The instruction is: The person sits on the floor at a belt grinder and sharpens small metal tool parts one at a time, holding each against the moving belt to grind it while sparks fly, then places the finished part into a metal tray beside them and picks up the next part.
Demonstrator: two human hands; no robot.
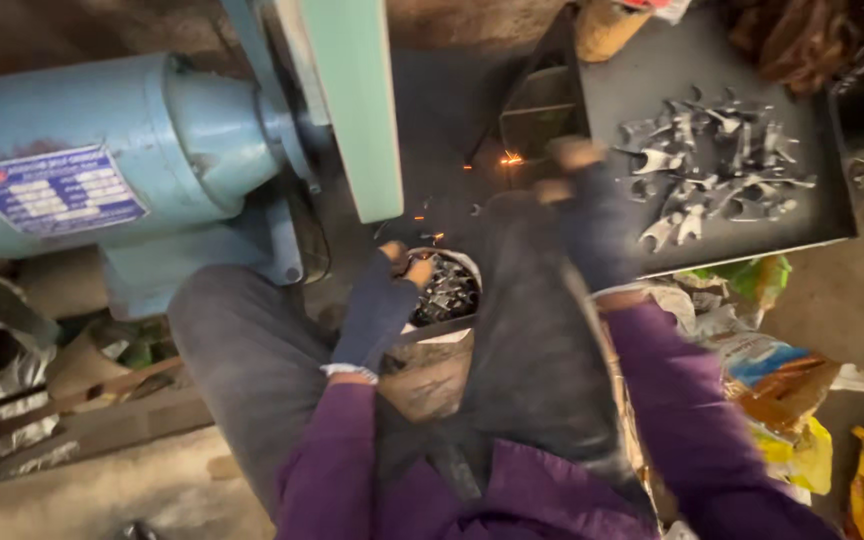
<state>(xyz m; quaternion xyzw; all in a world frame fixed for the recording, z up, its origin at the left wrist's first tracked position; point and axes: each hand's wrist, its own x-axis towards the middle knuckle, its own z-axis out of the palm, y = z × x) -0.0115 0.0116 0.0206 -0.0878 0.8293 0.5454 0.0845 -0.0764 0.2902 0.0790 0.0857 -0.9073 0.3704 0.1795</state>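
My left hand point(384, 295), in a dark fingerless glove, reaches into a round container point(447, 290) full of small grey metal pieces between my knees. Its bare fingertips are pinched together at the container's rim, and whether they hold a piece is unclear. My right hand point(584, 205), also gloved, is blurred by motion and hovers at the left edge of a dark metal tray point(822, 190) that carries a heap of grey metal pieces point(717, 165). What the right hand holds is lost in the blur.
A pale blue electric motor point(102, 160) with a label plate stands at the left, a green guard point(352, 100) beside it. Orange sparks point(512, 158) glow in the dark middle. Crumpled coloured bags point(782, 390) lie at the right, wooden boards point(72, 420) at the left.
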